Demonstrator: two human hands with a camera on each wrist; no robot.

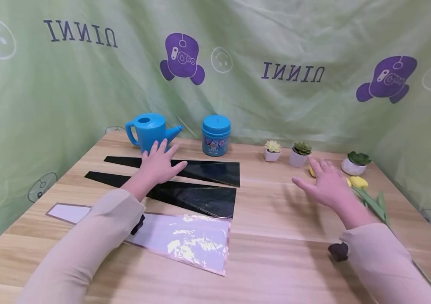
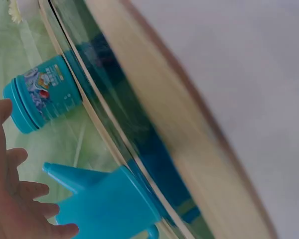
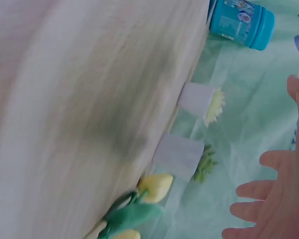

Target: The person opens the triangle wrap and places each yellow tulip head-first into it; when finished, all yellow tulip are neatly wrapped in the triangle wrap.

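Observation:
My left hand [image 1: 158, 165] hovers with fingers spread over two long, tapering black sheets, the far black sheet [image 1: 219, 172] and the nearer black sheet [image 1: 207, 200]. Just beyond its fingertips stands a blue watering can [image 1: 148, 126]; the left wrist view shows the can [image 2: 107, 204] beside the fingers. Closer to me, partly under the left forearm, lies a tapering pale, glossy sleeve [image 1: 207, 236] with a pinkish border. On the right, my right hand [image 1: 327, 185] is held above the table, fingers apart and holding nothing. Yellow tulips [image 1: 359, 182] with green stems lie partly hidden behind it.
A blue lidded jar [image 1: 216, 141] stands at the back middle. Along the back right are a pale yellow succulent [image 1: 272, 147], a green succulent in a white pot [image 1: 298, 159] and another in a round white pot [image 1: 353, 167]. A green printed curtain [image 1: 238, 97] hangs behind the wooden table [image 1: 268, 261].

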